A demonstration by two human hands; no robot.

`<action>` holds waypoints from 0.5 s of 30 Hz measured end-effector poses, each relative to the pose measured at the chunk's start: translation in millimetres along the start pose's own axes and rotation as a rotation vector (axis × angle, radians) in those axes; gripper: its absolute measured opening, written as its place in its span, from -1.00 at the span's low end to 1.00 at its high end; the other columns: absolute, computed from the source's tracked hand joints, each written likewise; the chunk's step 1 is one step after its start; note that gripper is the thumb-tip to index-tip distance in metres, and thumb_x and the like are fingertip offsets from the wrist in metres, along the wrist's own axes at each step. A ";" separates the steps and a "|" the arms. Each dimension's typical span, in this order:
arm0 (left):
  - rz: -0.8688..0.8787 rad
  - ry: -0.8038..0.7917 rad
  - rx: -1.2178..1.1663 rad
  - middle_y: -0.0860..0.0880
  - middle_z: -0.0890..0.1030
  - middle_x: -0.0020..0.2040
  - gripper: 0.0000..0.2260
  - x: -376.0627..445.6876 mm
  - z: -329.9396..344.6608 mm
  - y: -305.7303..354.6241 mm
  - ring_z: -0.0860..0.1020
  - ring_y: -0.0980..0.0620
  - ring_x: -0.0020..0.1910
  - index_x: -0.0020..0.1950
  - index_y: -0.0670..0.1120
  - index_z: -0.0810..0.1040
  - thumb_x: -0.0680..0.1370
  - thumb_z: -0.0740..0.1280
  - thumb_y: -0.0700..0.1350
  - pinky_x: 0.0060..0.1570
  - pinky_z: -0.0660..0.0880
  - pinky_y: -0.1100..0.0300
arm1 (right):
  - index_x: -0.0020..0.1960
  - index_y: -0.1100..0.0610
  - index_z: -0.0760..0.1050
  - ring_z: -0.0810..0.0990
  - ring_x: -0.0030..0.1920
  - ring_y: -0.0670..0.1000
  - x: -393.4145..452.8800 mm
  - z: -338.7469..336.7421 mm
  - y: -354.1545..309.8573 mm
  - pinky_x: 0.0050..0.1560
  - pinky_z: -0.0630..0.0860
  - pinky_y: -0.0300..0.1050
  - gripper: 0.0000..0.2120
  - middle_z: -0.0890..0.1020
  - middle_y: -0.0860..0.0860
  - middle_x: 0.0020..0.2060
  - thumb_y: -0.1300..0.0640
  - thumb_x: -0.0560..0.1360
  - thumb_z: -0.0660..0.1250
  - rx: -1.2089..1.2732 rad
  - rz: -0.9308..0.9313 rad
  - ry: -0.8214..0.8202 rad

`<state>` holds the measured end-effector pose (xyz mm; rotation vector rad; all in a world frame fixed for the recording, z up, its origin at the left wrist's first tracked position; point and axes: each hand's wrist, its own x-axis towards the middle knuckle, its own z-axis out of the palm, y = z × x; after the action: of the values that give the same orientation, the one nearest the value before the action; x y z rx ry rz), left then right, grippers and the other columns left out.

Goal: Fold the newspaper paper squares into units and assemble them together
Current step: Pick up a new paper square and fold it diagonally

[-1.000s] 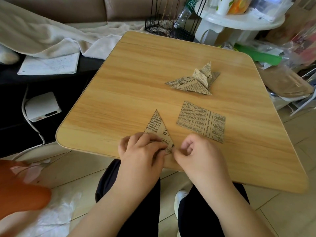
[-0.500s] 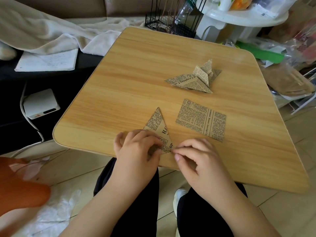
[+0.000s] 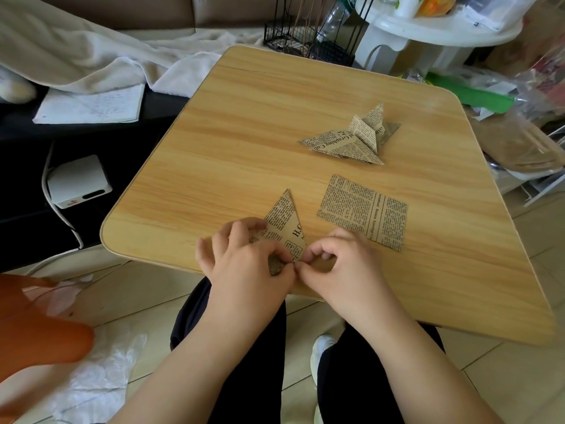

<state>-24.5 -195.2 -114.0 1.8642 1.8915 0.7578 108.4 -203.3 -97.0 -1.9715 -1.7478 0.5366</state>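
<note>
Newspaper triangle [image 3: 284, 223] is what I'm on right now, a square already folded down to a point, lying flat at the near edge of the worktop [image 3: 244, 123] with its tip aimed away from me. Step-wise I'd call this mid-fold on one unit: both hands are bunched at its near corner, so my guess is that corner is getting tucked or creased. Left hand [image 3: 244, 264] sits on top of the lower left part, fingers curled over the paper and thumb meeting a fingertip right at the corner, pinching it. Right hand [image 3: 339, 264] comes in from the other side, fingers curled, thumb and forefinger nipping the same corner, the two hands practically touching. Both forearms angle in from below toward that one spot. Next move probably needs the edges lined up clean before pressing the crease, since the paper looks thin and would slip. One flat unfolded square [image 3: 363, 212] waits just to the right, and a finished folded piece [image 3: 351, 139] is farther back on the worktop, well apart.
</note>
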 end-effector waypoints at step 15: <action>-0.116 -0.054 -0.012 0.25 0.31 0.25 -0.84 -6.2 -11.5 -2.6 0.07 0.11 0.37 -0.36 0.19 0.48 0.35 0.43 0.01 0.37 -0.24 0.08 | -0.40 -0.14 0.51 0.40 -0.02 -0.07 0.3 -8.4 -2.8 0.18 0.33 0.07 -0.81 0.48 -0.11 -0.28 -0.04 0.33 0.47 0.019 0.035 -0.098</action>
<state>-33.2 -202.6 -107.3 1.7332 1.9378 0.6728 110.8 -203.4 -88.5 -1.9967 -1.7623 0.6693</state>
